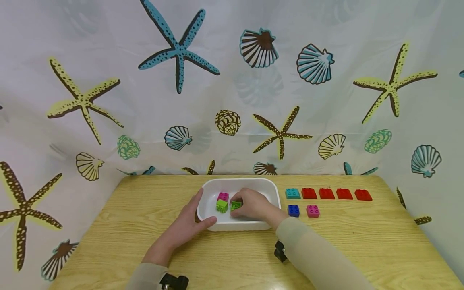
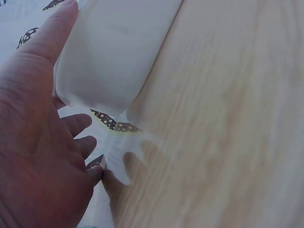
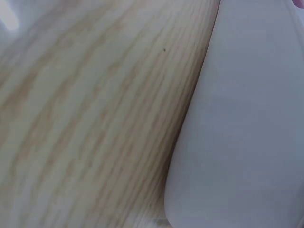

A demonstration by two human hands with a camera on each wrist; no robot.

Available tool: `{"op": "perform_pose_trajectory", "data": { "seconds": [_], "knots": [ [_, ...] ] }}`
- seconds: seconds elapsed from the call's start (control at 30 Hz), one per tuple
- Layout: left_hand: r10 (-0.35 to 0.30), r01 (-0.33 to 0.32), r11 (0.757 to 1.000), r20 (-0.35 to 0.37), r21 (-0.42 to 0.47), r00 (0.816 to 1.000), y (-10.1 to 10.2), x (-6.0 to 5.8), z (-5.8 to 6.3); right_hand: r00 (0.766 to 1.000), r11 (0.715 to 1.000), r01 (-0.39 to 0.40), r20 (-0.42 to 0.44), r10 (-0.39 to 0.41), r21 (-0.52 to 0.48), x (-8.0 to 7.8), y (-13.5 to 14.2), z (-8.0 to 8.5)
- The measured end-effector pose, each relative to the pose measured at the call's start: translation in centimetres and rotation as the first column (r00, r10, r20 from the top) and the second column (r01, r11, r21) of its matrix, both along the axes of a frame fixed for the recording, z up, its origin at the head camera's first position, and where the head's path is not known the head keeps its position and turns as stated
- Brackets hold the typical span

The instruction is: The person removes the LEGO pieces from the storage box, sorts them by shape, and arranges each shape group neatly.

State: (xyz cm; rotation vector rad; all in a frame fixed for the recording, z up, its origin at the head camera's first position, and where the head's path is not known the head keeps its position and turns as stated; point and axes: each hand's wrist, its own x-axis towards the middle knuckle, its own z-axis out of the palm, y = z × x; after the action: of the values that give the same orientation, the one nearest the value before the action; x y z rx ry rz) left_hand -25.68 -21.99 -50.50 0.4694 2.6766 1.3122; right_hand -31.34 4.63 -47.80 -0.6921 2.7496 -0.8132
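A white plastic bin (image 1: 239,226) stands on the table. My left hand (image 1: 185,225) rests against its left end, fingers along the outer side and thumb at the front left corner. In the left wrist view, the bin's wall (image 2: 114,52) is beside that hand (image 2: 42,128), its fingers relaxed. Reaching into the bin, my right hand (image 1: 251,203) pinches a green building brick (image 1: 236,205) between thumb and fingers. To its left in the bin lie a lime green brick (image 1: 222,206) and a magenta brick (image 1: 223,196).
Right of the bin, a back row has a teal brick (image 1: 293,193) and several red bricks (image 1: 326,193). In front of it sit a blue brick (image 1: 293,210) and a pink brick (image 1: 313,211). A patterned curtain (image 1: 224,88) hangs behind the wooden table (image 1: 224,257).
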Motion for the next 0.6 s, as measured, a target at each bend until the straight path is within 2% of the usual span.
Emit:
{"op": "perform_pose_trajectory", "data": {
  "seconds": [0.27,0.6],
  "knots": [
    [-0.001,0.001,1.000,0.003,-0.003,1.000,0.1,0.1,0.2,0.998,0.994,0.059,0.041,-0.055,-0.096,0.8,0.8,1.4],
    [0.001,-0.001,1.000,0.005,0.009,1.000,0.1,0.1,0.1,0.999,0.971,0.036,-0.012,-0.040,-0.237,1.6,3.0,3.7]
  ]
}}
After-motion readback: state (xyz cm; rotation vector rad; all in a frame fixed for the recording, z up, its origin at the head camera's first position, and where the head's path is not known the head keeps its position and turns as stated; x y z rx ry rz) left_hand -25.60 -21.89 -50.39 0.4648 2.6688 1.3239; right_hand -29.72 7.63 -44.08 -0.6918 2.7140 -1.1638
